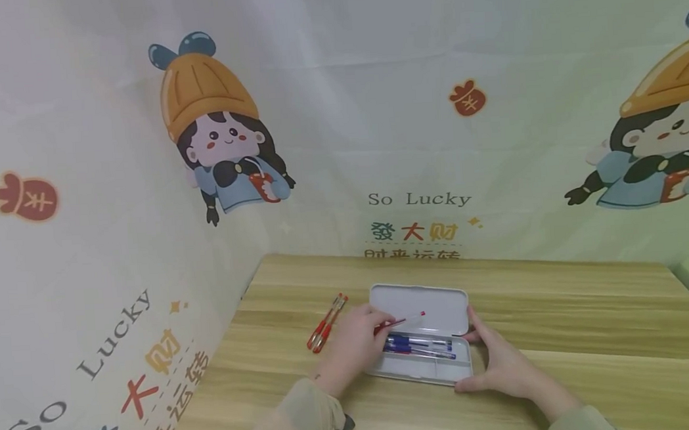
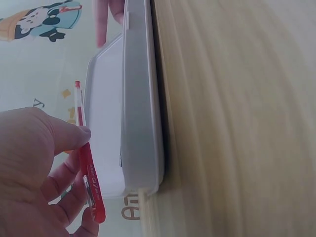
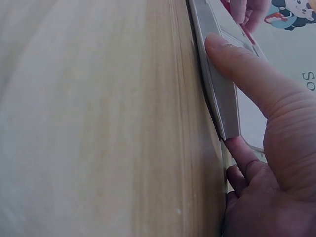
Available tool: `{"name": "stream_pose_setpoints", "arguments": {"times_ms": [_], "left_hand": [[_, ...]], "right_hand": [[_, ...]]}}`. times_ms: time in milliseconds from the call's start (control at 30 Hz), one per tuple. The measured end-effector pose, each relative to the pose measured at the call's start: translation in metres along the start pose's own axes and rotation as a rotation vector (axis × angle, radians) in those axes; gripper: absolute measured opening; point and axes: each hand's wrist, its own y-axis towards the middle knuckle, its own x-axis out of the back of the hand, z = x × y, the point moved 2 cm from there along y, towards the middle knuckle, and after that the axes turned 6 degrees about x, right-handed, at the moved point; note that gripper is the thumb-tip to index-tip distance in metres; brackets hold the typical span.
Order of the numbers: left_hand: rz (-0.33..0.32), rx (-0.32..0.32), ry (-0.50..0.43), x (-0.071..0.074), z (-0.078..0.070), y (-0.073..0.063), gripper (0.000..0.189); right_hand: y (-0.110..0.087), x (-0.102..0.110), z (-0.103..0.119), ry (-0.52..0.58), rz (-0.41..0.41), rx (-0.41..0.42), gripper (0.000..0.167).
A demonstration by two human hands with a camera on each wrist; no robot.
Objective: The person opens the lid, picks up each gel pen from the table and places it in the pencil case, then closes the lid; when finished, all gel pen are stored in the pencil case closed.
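Between the thumb and fingers of my left hand (image 1: 355,339) is a red pen (image 2: 88,163) with a clear barrel end, held slanting over an open pencil case (image 1: 456,368). The case lies on the table with its white lid (image 1: 417,302) tipped back. Several blue pens (image 1: 420,344) lie inside, partly hidden by the left hand. My right hand (image 1: 501,363) grips the right end of the case. Its thumb (image 3: 222,47) presses on the front wall, and the other fingers reach round to the back by the hinge.
On the wooden table (image 1: 563,307), left of the case, two red pens (image 1: 327,322) lie side by side at a slant. A printed cloth (image 1: 328,143) with cartoon figures hangs behind the table and along its left side.
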Motion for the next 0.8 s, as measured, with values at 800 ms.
{"name": "stream_pose_setpoints", "arguments": {"times_ms": [800], "left_hand": [[0.073, -0.147, 0.112, -0.021, -0.029, -0.009, 0.018]], "right_hand": [[0.000, -0.001, -0.002, -0.016, -0.001, -0.005, 0.155]]}}
